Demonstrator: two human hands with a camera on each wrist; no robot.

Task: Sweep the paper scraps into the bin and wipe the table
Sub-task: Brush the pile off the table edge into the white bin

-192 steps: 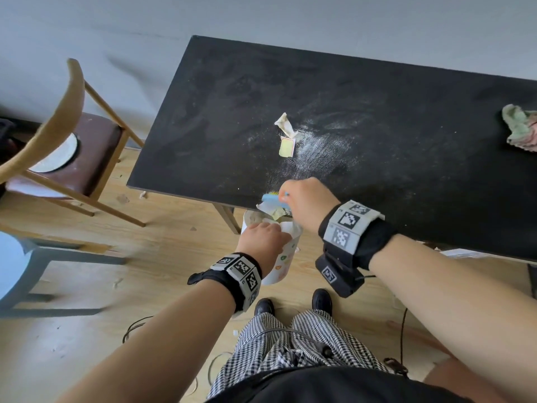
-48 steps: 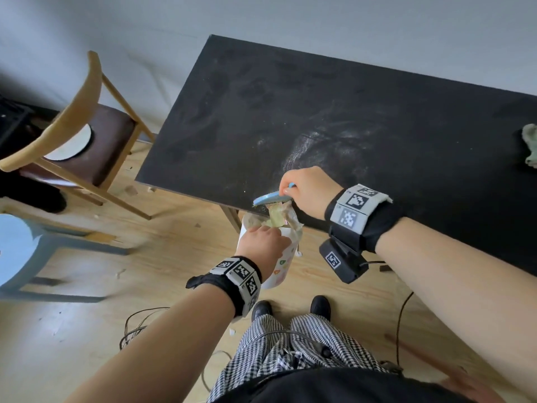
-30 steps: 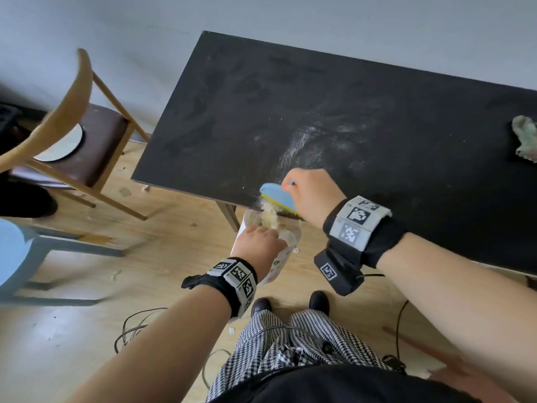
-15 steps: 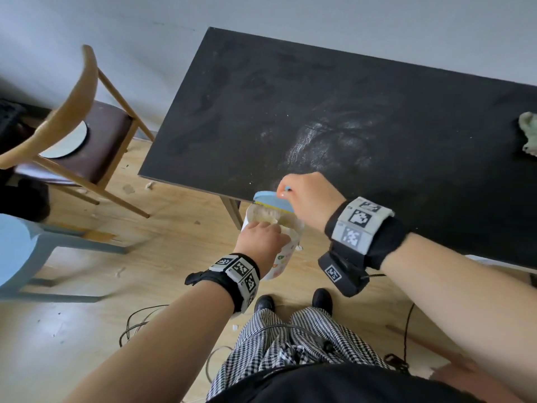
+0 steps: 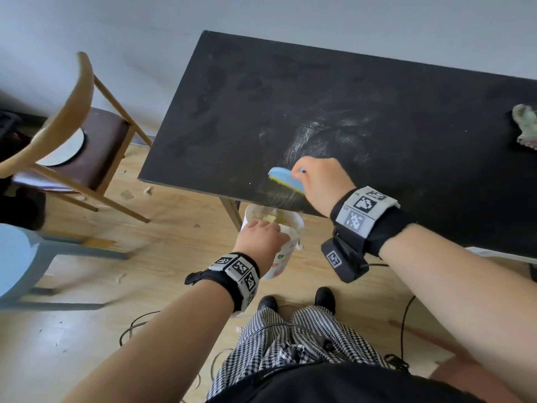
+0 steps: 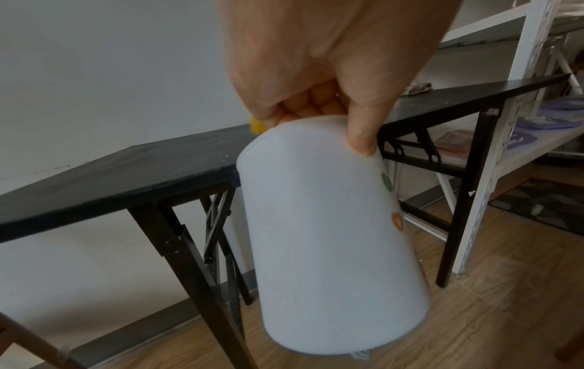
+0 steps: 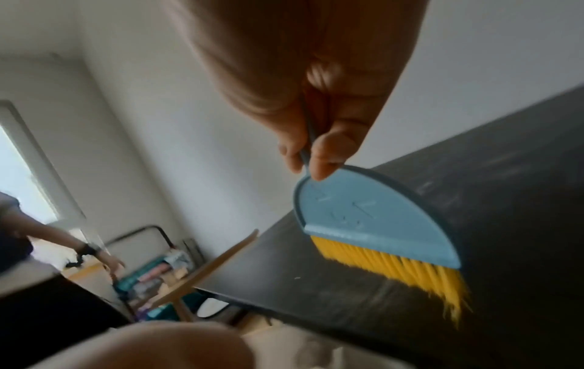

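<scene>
My left hand (image 5: 261, 237) grips the rim of a white bin (image 5: 283, 257) (image 6: 328, 224), held just below the front edge of the black table (image 5: 377, 112). Paper scraps (image 5: 270, 219) lie inside the bin. My right hand (image 5: 319, 184) (image 7: 316, 119) holds the handle of a small blue brush with yellow bristles (image 5: 286, 181) (image 7: 379, 232). The bristles touch the tabletop near its front edge, just above the bin. White dusty streaks (image 5: 319, 138) mark the table beyond the brush. A crumpled cloth (image 5: 526, 128) lies at the table's far right.
A wooden chair (image 5: 72, 135) with a white disc on its seat stands left of the table. A blue stool (image 5: 17, 257) is at the lower left. Cables (image 5: 136, 324) and small scraps lie on the wooden floor. White shelving (image 6: 521, 99) stands beyond the table's right end.
The two scraps on the table have been swept into the bin. The brush has gone from the bin's mouth back up onto the tabletop near the edge.
</scene>
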